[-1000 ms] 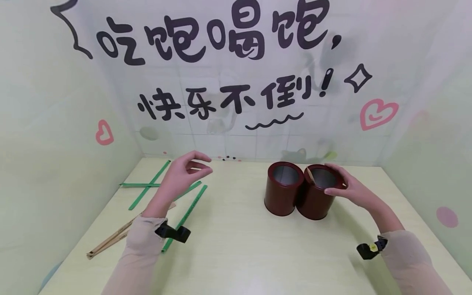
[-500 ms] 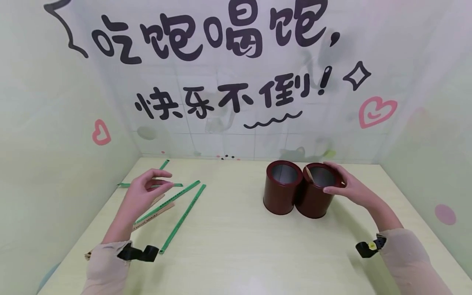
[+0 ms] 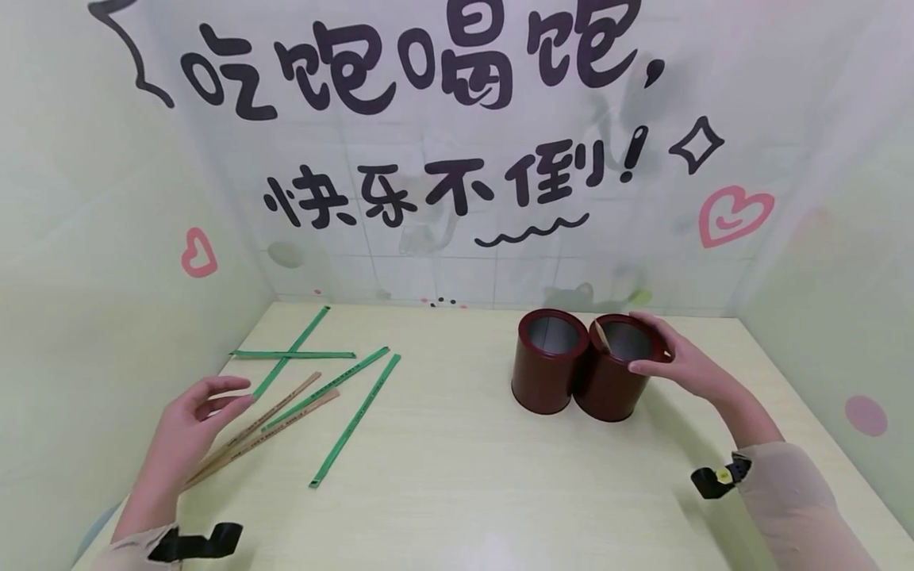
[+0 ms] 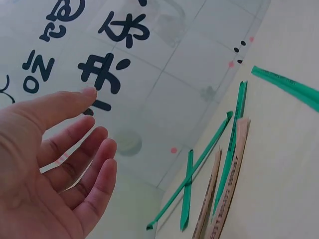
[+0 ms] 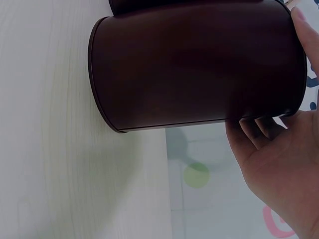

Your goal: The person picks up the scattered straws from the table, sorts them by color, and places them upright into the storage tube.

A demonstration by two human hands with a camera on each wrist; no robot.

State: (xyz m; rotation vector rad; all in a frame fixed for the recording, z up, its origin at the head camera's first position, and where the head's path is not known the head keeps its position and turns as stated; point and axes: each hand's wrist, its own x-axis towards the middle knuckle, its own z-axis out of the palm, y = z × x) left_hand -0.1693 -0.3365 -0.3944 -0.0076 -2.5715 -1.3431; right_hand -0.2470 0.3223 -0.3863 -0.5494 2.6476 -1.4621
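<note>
Two dark red round canisters, open at the top, stand side by side on the table: the left one (image 3: 540,382) and the right one (image 3: 605,388). The tip of a brown stick (image 3: 602,336) leans inside the right one. My right hand (image 3: 681,366) grips that canister at its rim, thumb in front and fingers behind; in the right wrist view the canister's dark side (image 5: 194,64) fills much of the picture. Over the table's left side hovers my left hand (image 3: 187,424), fingers loosely bent, holding nothing. Close to it lie two thin brown paper-wrapped sticks (image 3: 274,431) and several green ones (image 3: 355,420).
Two green sticks cross near the back left, one being a flat-lying green stick (image 3: 314,355). A printed curtain (image 3: 443,270) closes off the back, with pale side walls left and right. The bare tabletop (image 3: 457,468) stretches between the sticks and the canisters.
My left hand has moved left and toward me, past the green sticks, uncovering the crossed pair and the brown sticks. My right hand and both canisters have stayed in place.
</note>
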